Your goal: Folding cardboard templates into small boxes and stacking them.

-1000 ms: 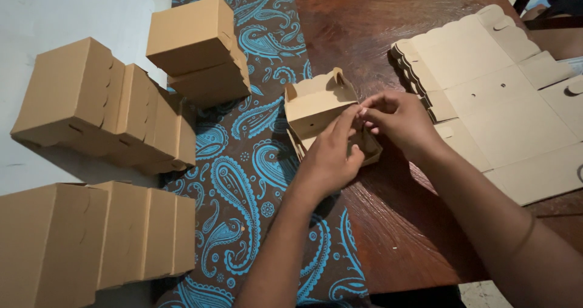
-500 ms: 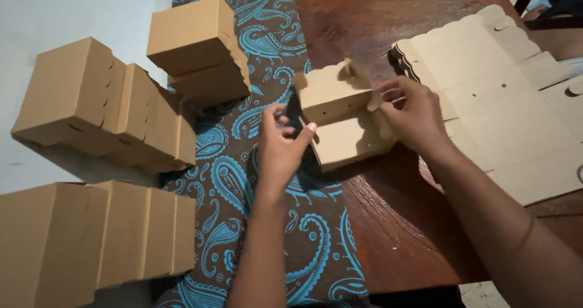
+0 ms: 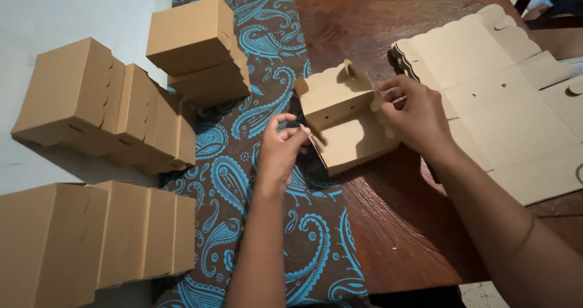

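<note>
Brown corrugated card makes up everything in work here: a half-formed box (image 3: pixel 347 121) lies open side up where the dark wooden bench (image 3: pixel 401 235) meets the blue paisley runner (image 3: pixel 243 180), roughly between the two hands. The left hand (image 3: pixel 280 153) pinches a small side flap at the near left corner of the box between thumb and forefinger, its grip pressed together on the card edge, apparently to keep that wall folded inward. The right hand (image 3: pixel 416 114) has its fingertips closed on the far right wall and a tab there; the hold steadies the opposite side so that the walls stand square against each other. The scalloped back panel of the box stands up, with one locking tab raised above it. To the right, just beside the right hand, a stack of flat scalloped box blanks (image 3: pixel 504 95) lies unfolded on the bench, within easy reach as stock. To the left, well apart from the work, finished closed boxes are set out: two stacked (image 3: pixel 197 47) on the runner, a leaning row (image 3: pixel 103 104) on the pale surface, and another row (image 3: pixel 91 238) nearer the camera, grouped away from the folding area.
</note>
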